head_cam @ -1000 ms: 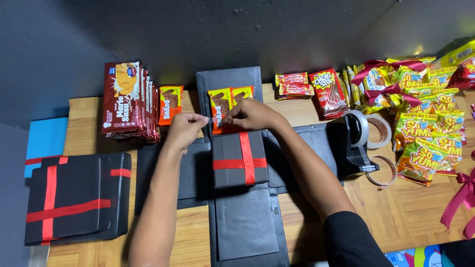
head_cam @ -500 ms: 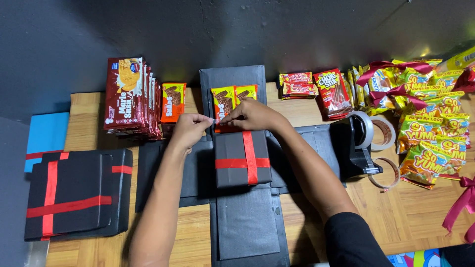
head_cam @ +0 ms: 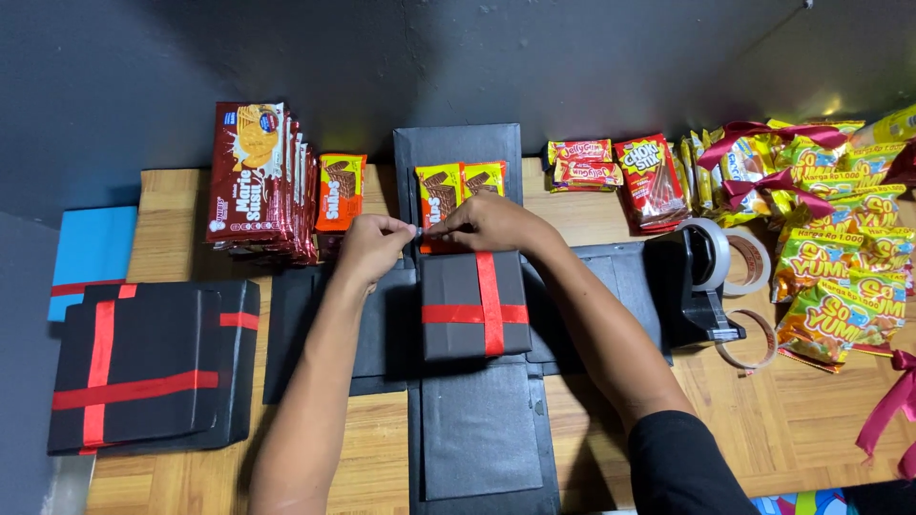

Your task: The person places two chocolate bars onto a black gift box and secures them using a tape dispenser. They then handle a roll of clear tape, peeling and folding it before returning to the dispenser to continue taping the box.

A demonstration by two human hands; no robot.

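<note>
Fingertips of both hands, left [head_cam: 374,246] and right [head_cam: 489,221], are pinched together on something small just behind the black box with red ribbon [head_cam: 475,303], apparently to steady it. Two wafer packets [head_cam: 460,186] lie behind the box; its contents are hidden.

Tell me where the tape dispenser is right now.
In the head view the black tape dispenser stands on the wooden table, right of the black box with red ribbon, beside the yellow snack packets.
</note>
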